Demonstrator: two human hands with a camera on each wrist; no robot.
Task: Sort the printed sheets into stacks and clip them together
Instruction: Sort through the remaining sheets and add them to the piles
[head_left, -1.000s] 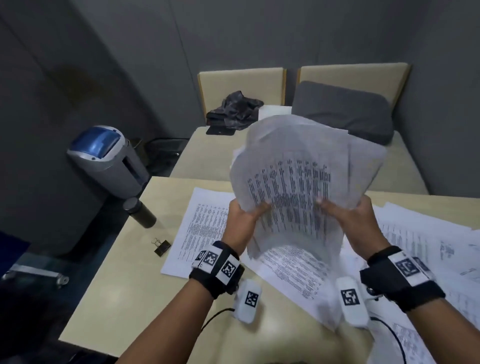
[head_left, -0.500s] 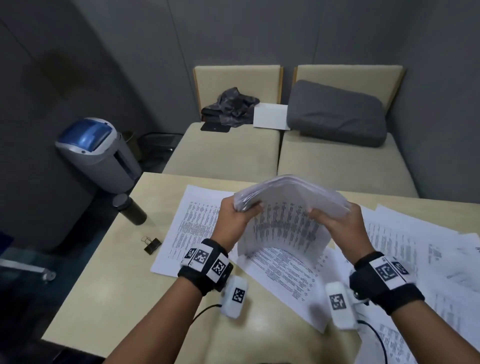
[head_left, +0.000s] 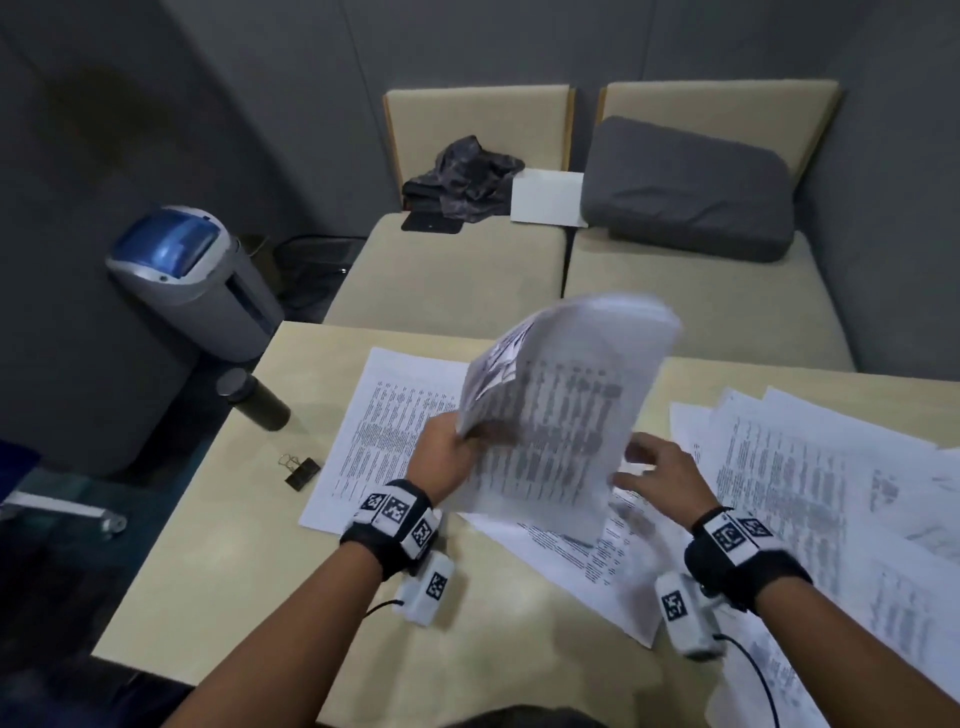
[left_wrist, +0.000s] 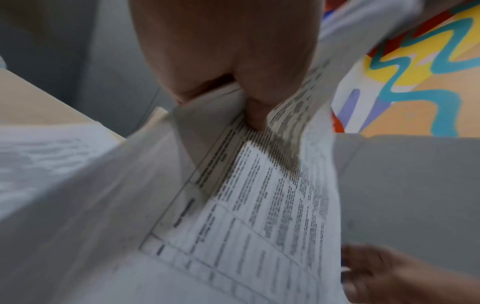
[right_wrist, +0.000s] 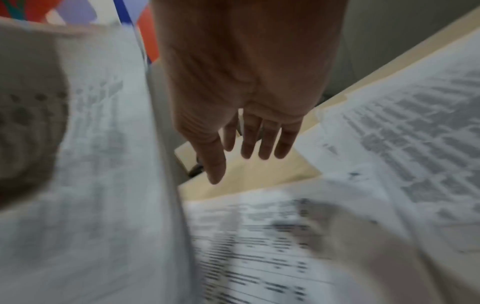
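My left hand (head_left: 452, 457) grips a thick stack of printed sheets (head_left: 561, 415) by its left edge and holds it tilted above the table; the left wrist view shows the fingers (left_wrist: 257, 107) pinching the sheets (left_wrist: 259, 195). My right hand (head_left: 660, 473) hovers just right of the stack with its fingers straight and spread, holding nothing, as the right wrist view shows (right_wrist: 249, 139). More printed sheets lie loose on the table: one (head_left: 379, 415) to the left under the stack, and several (head_left: 810, 478) spread at the right. A black binder clip (head_left: 301, 470) lies on the table at the left.
A dark cylindrical bottle (head_left: 254, 400) stands at the beige table's (head_left: 218, 561) far left corner. A grey and blue shredder (head_left: 192, 280) stands on the floor beyond it. Behind the table is a beige bench (head_left: 452, 275) with a grey cushion (head_left: 685, 187), dark cloth (head_left: 462, 176) and a white sheet (head_left: 548, 197).
My right hand has let go of the stack and drawn off to the right, open. The stack, held in both hands before, now swings up in the left hand alone.
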